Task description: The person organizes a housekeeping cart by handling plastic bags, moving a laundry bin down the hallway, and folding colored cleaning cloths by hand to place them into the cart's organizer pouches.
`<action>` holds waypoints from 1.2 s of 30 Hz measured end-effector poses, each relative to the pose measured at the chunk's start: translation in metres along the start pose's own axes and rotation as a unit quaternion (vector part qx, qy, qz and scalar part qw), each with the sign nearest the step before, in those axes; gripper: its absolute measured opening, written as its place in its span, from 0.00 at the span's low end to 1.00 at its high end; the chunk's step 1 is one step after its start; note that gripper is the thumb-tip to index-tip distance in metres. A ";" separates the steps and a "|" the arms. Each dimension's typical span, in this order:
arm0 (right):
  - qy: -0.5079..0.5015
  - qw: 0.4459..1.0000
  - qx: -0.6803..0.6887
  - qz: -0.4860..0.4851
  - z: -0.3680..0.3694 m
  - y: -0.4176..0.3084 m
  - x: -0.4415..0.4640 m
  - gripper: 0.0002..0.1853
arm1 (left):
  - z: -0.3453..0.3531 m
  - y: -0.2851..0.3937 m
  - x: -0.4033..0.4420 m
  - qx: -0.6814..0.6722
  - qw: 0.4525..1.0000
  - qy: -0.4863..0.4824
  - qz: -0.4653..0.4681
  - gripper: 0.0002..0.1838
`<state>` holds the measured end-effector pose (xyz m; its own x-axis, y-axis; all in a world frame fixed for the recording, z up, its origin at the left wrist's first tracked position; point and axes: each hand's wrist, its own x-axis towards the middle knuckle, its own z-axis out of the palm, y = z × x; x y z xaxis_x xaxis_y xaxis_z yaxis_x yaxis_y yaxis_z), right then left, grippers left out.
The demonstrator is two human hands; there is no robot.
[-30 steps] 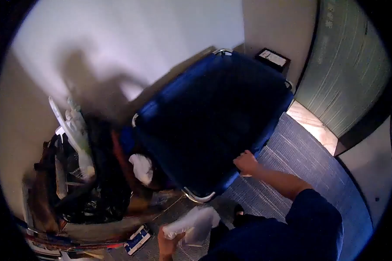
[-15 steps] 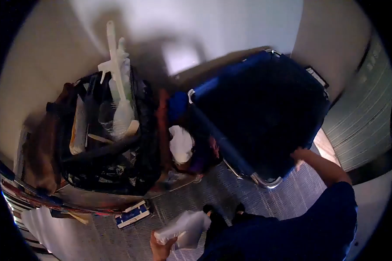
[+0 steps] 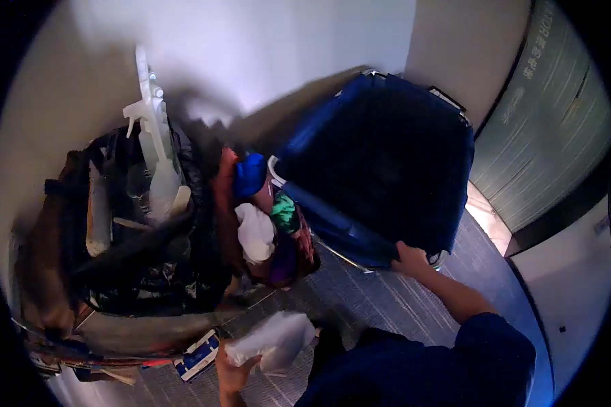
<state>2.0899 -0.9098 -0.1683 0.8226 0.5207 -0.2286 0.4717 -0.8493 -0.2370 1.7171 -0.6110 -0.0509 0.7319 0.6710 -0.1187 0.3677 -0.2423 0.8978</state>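
Observation:
My left hand [image 3: 233, 370] is closed around one end of a white, slightly see-through plastic bag [image 3: 273, 341], low in the view in front of my body. What is inside the bag, if anything, I cannot make out. My right arm reaches forward, and my right hand [image 3: 412, 260] grips the near rim of a large dark blue fabric cart [image 3: 343, 234] with a metal frame. The inside of this cart is too dark to see into.
At left stands a black-lined bin [image 3: 204, 271] with a white long-handled brush [image 3: 161, 186] and a spray bottle. Coloured cloths, including a white cloth [image 3: 255, 234], sit between bin and cart. A blue-and-white flat object [image 3: 198, 355] lies lower left. A greenish covered panel [image 3: 550, 122] stands right.
The view has swung right, so things sit further left. My right hand has come to the cart's near rim, and the cart has turned a little. The bag stays in my left hand.

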 end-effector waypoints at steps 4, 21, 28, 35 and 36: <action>0.005 1.000 -0.027 0.004 -0.009 0.066 -0.048 0.23 | 0.012 -0.023 -0.040 -0.137 0.985 0.073 -0.068 0.26; -0.123 0.881 -0.324 0.321 -0.046 0.488 -0.236 0.21 | 0.091 0.057 -0.098 0.023 0.999 0.022 -0.037 0.26; -0.127 0.807 -0.292 0.497 -0.029 0.510 -0.259 0.18 | 0.101 0.075 -0.120 0.044 0.998 0.054 -0.006 0.25; 0.101 0.931 -0.119 0.329 0.009 0.396 -0.219 0.13 | 0.137 0.101 -0.065 0.081 0.996 0.004 -0.024 0.22; 0.209 0.955 -0.036 0.206 0.036 0.403 -0.208 0.11 | 0.144 0.099 -0.056 0.097 0.995 -0.006 -0.008 0.22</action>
<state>2.0969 -1.3572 -0.2505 0.9910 0.0725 0.1123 0.0880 -0.9862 -0.1402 1.7946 -0.7732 -0.0166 0.7309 0.6683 -0.1384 0.4823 -0.3624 0.7975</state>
